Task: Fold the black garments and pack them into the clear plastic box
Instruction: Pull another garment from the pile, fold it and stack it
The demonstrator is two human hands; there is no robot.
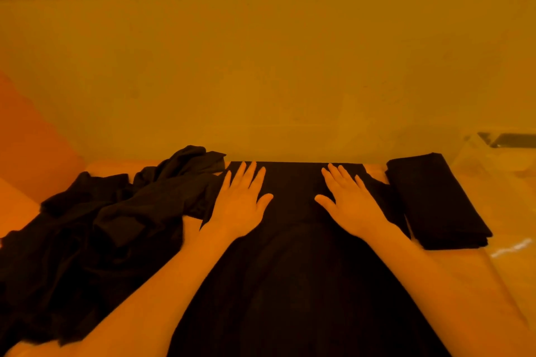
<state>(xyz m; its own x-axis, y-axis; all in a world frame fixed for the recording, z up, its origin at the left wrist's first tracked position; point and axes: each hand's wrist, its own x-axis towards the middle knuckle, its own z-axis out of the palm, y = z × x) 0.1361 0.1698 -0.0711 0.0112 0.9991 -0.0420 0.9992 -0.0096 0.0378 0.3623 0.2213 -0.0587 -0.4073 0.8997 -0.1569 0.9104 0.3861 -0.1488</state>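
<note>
A black garment lies spread flat down the middle of the table, its far edge straight. My left hand rests flat on its upper left part, fingers straight. On the upper right part my right hand lies flat in the same way. A folded black garment sits to the right, just beyond my right hand. To the left, a crumpled heap of black garments spreads to the frame's edge. The clear plastic box stands at the far right, only partly in view.
The table surface shows in strips around the cloth. A plain wall rises right behind the table's far edge. An orange shape fills the left side. The whole scene is lit in dim orange light.
</note>
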